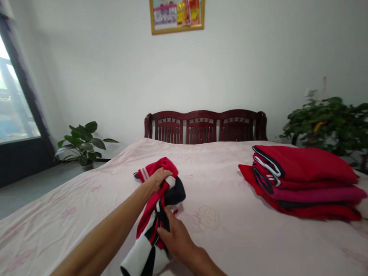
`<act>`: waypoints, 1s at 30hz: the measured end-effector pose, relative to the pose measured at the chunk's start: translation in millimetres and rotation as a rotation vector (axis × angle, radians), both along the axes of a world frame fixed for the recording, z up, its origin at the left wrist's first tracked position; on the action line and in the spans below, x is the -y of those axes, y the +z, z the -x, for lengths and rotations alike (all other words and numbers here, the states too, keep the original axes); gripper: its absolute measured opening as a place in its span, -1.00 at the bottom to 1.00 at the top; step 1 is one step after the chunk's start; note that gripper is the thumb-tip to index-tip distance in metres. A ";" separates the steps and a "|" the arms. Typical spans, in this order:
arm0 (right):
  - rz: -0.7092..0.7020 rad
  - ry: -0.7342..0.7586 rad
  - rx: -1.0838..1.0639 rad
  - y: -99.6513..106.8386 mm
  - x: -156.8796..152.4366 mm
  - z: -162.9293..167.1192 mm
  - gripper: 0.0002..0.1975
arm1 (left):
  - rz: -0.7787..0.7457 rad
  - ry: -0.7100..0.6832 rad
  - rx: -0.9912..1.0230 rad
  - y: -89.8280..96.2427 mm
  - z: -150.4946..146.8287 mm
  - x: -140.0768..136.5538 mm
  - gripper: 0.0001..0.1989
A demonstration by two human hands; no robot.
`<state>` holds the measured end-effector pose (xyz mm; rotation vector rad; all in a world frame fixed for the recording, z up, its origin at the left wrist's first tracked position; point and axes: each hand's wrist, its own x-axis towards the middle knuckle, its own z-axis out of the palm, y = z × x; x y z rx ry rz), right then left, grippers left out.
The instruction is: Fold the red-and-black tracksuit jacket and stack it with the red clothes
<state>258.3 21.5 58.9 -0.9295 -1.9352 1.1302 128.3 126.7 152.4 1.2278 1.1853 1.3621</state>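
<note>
A bunched red, white and black garment (pixel 147 223) hangs and lies over the near middle of the bed, its exact kind hard to tell from the folds. My left hand (pixel 162 178) is closed on its upper part, close to a red piece with white stripes. Lower down, my right hand (pixel 177 236) grips the gathered middle, thumb on top. The white and black lower end drops toward me. To the right sits a stack of folded red and magenta clothes (pixel 315 168) with dark and white edging.
A pale pink flowered sheet (pixel 216 244) covers the bed. Behind it stands a dark red wooden bench back (pixel 202 124). Potted plants (pixel 84 144) flank the bed. A gold-framed picture (pixel 177 32) hangs on the wall, and a glass door (pixel 13 91) is at left.
</note>
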 end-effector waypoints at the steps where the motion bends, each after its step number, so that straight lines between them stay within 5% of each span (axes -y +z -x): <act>1: 0.004 -0.009 0.073 1.0 4.6 -5.9 -0.26 | 0.026 -0.089 -0.017 3.8 -19.4 -1.0 -0.84; 4: 0.022 -0.024 0.290 3.7 16.9 -32.5 -0.29 | 0.072 -0.459 -0.167 8.9 -58.0 11.5 -0.60; 7: -0.001 0.063 0.352 4.2 23.8 -69.7 -0.62 | -0.060 -0.714 -0.535 -1.9 -51.0 36.5 -0.51; 10: 0.028 0.078 0.206 3.8 14.8 -111.2 -0.75 | -0.226 -0.339 -0.960 -29.8 -8.4 59.2 -0.48; 12: 0.080 -0.102 0.073 6.5 -3.0 -140.2 -0.66 | -0.212 -0.151 -1.143 -50.7 23.8 71.4 -0.40; 15: -0.088 -0.511 0.082 16.2 -39.9 -186.1 -0.57 | -0.064 -0.099 -1.161 -73.1 59.0 88.8 -0.32; 17: -0.325 -0.736 0.325 21.5 -62.0 -215.5 -0.56 | -0.021 -0.144 -1.089 -81.1 70.4 99.4 -0.28; 19: -0.377 -0.877 0.574 20.8 -76.4 -239.3 -0.44 | -0.055 -0.195 -1.040 -86.3 73.4 107.1 -0.26; 22: -0.162 -0.926 0.802 7.9 -82.7 -260.6 -0.21 | -0.141 -0.178 -1.011 -90.8 67.2 112.2 -0.47; 25: -0.061 -0.902 0.858 -5.4 -77.9 -271.5 -0.28 | -0.186 -0.115 -0.933 -85.7 56.5 115.5 -0.71; 28: -0.046 -0.876 0.674 -7.0 -67.1 -285.7 -0.62 | -0.272 -0.061 -0.856 -67.0 51.8 126.4 -0.74; 30: 0.001 -0.926 0.361 -2.1 -57.2 -298.7 -0.73 | -0.349 -0.030 -0.835 -51.2 56.2 137.7 -0.72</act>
